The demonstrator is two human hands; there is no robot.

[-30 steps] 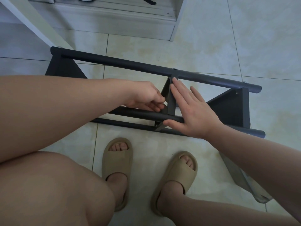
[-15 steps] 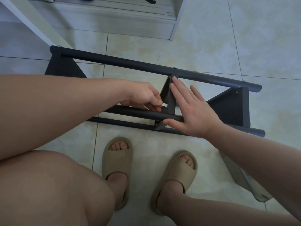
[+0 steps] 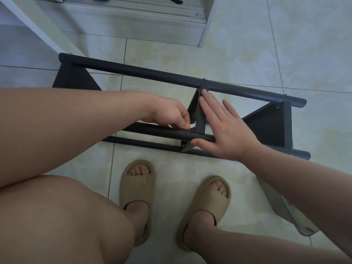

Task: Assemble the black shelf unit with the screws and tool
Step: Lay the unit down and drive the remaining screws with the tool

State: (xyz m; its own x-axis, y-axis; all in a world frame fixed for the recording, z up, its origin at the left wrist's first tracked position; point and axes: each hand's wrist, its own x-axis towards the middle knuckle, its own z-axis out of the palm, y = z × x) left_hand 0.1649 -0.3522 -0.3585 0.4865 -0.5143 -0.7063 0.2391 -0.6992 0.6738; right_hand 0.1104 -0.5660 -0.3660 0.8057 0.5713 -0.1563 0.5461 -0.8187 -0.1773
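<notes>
The black shelf unit lies on its side on the floor. Its left end panel looks already fastened. The left hand has its fingers curled and pinched together at the middle bracket, perhaps on a screw or tool too small to make out. The right hand presses flat against that bracket, fingers straight and close, thumb under the near tube. The right end panel looks joined too, so the middle joint seems to be what is left.

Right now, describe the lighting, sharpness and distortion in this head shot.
Head view: soft, even light, no glare on the floor tiles; the black shelf unit, left hand and right hand are sharp; the wide-angle lens stretches the near thigh.
</notes>
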